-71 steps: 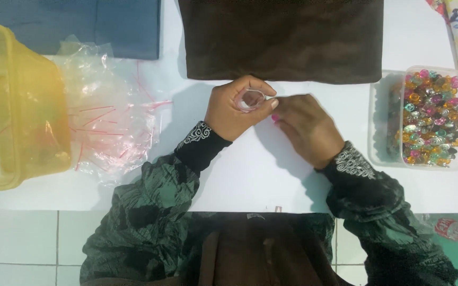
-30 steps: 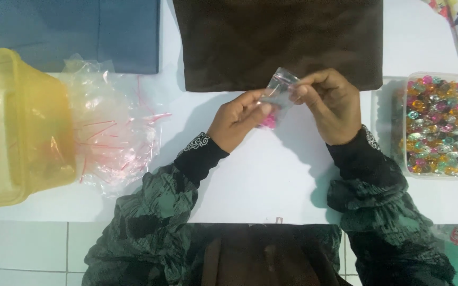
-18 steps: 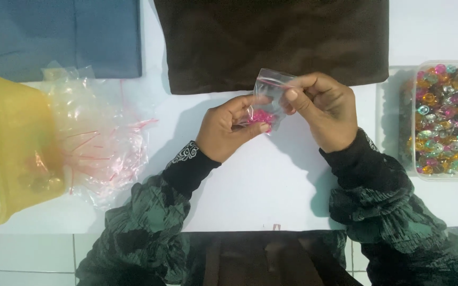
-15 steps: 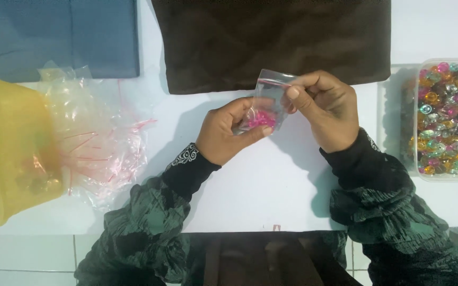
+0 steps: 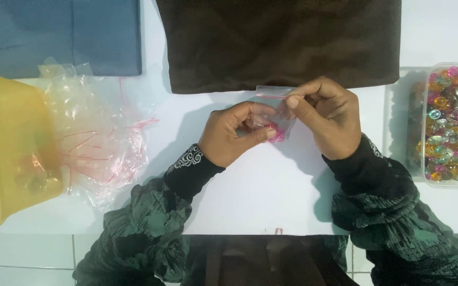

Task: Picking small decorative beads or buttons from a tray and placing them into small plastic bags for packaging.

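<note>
A white table (image 5: 271, 201) is seen from above, with pale floor tiles showing below its near edge at the left. Across the far side a brown cloth (image 5: 276, 42) is spread, and a blue cloth (image 5: 54, 34) lies to its left. At the left edge a yellow tub (image 5: 11, 148) is set, and just beside it a heap of clear bags (image 5: 94, 137) with red strips is piled. At the right edge a clear box (image 5: 451, 124) filled with coloured beads is placed.

Both forearms, in dark green patterned sleeves with black cuffs, are brought in from the near edge toward the middle of the table. A small clear bag (image 5: 272, 114) with a red strip along its top is held up between the hands, just in front of the brown cloth's near edge. The left hand (image 5: 231, 132) is curled, its thumb and fingertips closed on the bag's lower part, where something pink (image 5: 276, 135) is seen inside. The right hand (image 5: 327, 116) is bent over from the right, its thumb and forefinger pinched on the bag's top edge, the other fingers folded in.
</note>
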